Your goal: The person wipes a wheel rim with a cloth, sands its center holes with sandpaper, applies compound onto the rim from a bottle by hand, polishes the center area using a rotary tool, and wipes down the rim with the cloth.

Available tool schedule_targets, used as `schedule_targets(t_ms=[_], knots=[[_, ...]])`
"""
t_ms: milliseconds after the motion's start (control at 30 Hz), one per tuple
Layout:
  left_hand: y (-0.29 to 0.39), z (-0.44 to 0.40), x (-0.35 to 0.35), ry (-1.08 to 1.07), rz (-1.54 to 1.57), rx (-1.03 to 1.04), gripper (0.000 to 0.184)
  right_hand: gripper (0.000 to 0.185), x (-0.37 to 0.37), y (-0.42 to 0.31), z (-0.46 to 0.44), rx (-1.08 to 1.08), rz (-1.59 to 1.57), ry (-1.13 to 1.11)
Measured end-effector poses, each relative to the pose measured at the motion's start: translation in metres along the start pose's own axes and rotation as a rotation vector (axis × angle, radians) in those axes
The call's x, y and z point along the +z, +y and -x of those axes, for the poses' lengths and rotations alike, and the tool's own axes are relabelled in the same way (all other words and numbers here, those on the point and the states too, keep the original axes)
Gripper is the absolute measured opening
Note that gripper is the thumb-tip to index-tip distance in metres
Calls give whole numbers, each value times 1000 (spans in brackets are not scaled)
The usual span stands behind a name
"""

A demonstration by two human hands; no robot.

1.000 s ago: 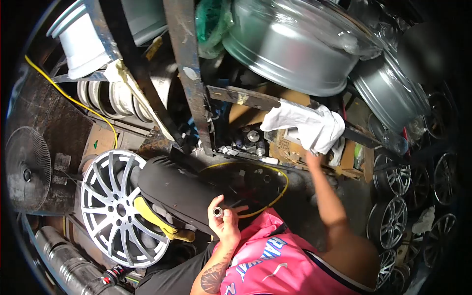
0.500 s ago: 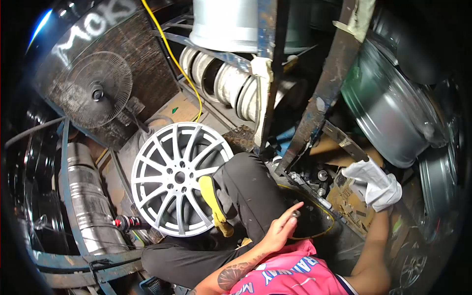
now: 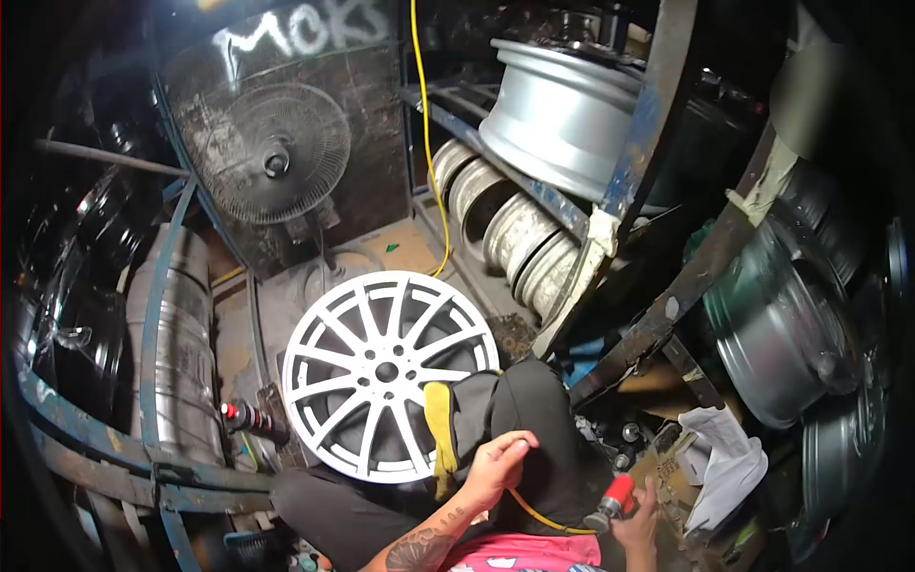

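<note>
A white multi-spoke alloy wheel rim lies face up in front of my legs. My left hand is closed just right of the rim's lower edge; whatever its fingers hold is hidden. My right hand, at the lower right, is wrapped around a red and silver air tool. A yellow hose runs from below my left hand to near the tool. A yellow and grey work glove lies against my knee and the rim's edge. The white cloth lies crumpled beyond my right hand.
A standing fan is at the back left. Metal rack posts rise at the right, with silver rims on shelves. A spray can stands left of the rim. More wheels are stacked at the far right.
My right hand has come off the white cloth and now holds the red tool. My left hand has drawn left and curled closed; the small round metal piece no longer shows. The view has shifted.
</note>
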State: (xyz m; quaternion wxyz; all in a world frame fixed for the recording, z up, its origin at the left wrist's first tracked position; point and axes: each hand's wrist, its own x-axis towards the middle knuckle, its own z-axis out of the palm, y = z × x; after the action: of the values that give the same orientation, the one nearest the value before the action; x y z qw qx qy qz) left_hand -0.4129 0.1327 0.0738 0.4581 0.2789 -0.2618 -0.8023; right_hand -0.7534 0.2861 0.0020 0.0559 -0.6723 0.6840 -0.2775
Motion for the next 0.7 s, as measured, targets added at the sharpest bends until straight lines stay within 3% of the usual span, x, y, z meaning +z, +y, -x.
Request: schedule_targets(t_ms=[33,100,200,233,267,300,333,400,600,700], knots=[[12,2,0,25,-25,63,26,117,5,-27,-37,-153,-82,160],[24,-4,-6,63,-102,224,30,119,18,-64,-97,-64,-587,257],[39,-1,-7,112,-245,382,37,107,-18,-180,-190,-260,-712,332],[42,-1,-7,117,-279,426,39,105,-26,-217,-213,-332,-854,303],[41,-2,-10,112,-317,472,43,103,-24,-253,-231,-367,-1289,261],[43,2,-12,105,-295,483,38,103,-21,-270,-242,-392,-1492,163],[46,4,-14,97,-275,499,34,104,-18,-285,-252,-386,-1633,79],[45,6,-23,131,-265,543,46,105,-12,-318,-263,-318,-1849,-64],[45,14,-44,27,75,470,63,102,14,-336,-272,-341,-1915,-205],[42,15,-53,44,22,458,58,99,10,-342,-270,-260,-1909,-172]])
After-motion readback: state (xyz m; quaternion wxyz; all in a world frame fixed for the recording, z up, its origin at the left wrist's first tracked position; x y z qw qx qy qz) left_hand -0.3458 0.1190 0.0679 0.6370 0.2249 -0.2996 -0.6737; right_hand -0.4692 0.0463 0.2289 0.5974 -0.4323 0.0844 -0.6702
